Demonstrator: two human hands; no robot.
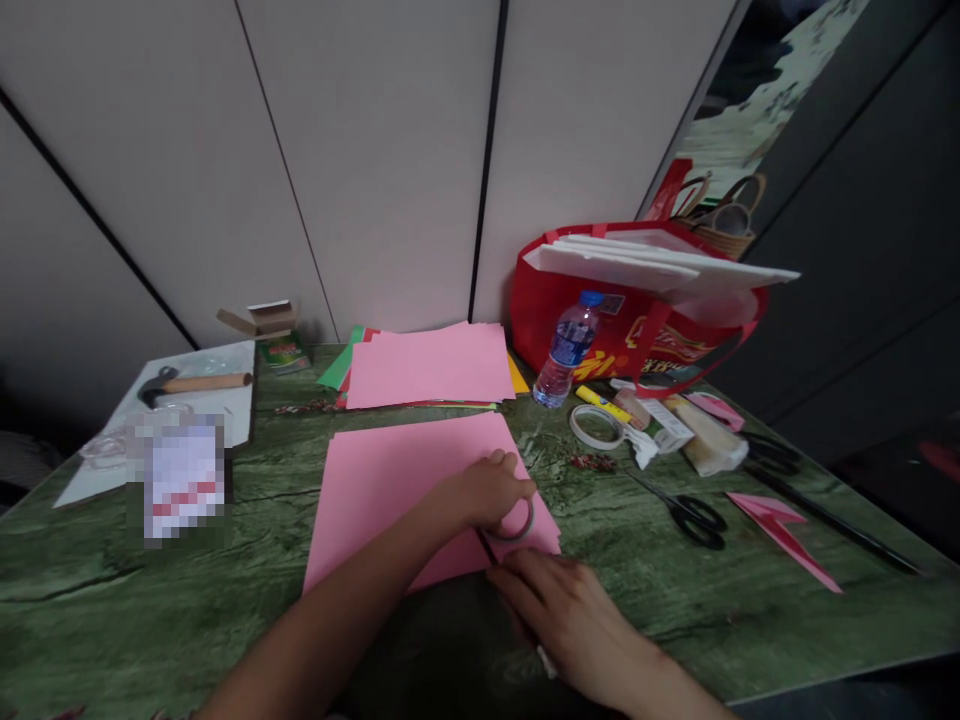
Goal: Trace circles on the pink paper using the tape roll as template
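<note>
A stack of pink paper [390,480] lies flat before me on the table. My left hand [495,492] rests on its right part, fingers closed around a roll of tape [529,522] that sits on the paper. Close below it, at the stack's near right edge, my right hand [562,605] grips a dark pen [487,548]. The pen's tip end points up-left beside the tape roll. Most of the pen is hidden by my fingers.
Behind lie more coloured sheets [431,368]. To the right are a water bottle [568,350], another tape roll [596,427], a yellow glue stick [602,403], black-handled scissors [696,520], folded pink paper [784,530] and a red bag [630,310]. A hammer [202,382] lies left on a white board [238,420].
</note>
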